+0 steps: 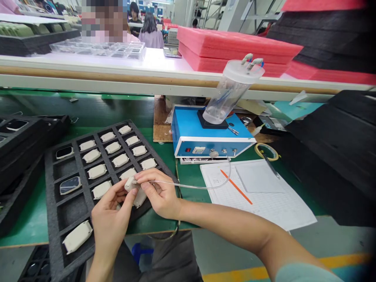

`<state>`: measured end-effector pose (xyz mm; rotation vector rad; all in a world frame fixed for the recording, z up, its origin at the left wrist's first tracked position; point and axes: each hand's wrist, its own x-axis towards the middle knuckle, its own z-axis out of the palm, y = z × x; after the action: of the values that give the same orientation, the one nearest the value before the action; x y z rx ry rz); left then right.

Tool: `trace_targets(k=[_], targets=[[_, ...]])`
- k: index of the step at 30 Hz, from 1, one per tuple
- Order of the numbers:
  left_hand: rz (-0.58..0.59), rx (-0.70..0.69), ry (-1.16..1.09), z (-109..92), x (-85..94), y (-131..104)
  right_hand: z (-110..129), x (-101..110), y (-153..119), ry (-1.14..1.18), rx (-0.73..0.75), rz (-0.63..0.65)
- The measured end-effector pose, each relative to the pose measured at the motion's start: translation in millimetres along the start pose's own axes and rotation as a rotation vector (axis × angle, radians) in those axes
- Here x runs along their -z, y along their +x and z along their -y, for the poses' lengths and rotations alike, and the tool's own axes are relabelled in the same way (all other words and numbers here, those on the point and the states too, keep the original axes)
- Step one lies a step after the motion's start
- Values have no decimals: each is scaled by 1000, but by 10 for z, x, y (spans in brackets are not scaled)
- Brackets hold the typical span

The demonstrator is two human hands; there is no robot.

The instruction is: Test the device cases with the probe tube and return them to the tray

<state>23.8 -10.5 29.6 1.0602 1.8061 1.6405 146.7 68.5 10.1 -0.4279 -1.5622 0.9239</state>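
Note:
My left hand (113,215) is closed on a small beige smartwatch case (128,185), held tilted above the foam tray. At the case's right edge, my right hand (163,197) pinches the end of a clear thin tube (190,187). The fingers hide the tip and whether it touches the case. Below both hands lies a black foam tray (54,215), with beige watch cases (78,236) in several of its pockets. Two pieces with dark glassy faces (70,185) sit in its left column.
The tube curves back to a blue dispenser box (202,145) bearing a tilted clear cylinder (226,94). Papers (252,196) with an orange stick (236,187) and tape roll (266,152) lie right. Black foam stacks (331,156) flank the bench. Red foam (229,47) rests on the shelf; people sit beyond.

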Motion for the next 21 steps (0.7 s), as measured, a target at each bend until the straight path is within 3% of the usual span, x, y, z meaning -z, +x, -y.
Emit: trace_targets(k=[21], targets=[[10, 13, -35, 7, 6, -17, -13, -11, -15, 39, 4, -21]])
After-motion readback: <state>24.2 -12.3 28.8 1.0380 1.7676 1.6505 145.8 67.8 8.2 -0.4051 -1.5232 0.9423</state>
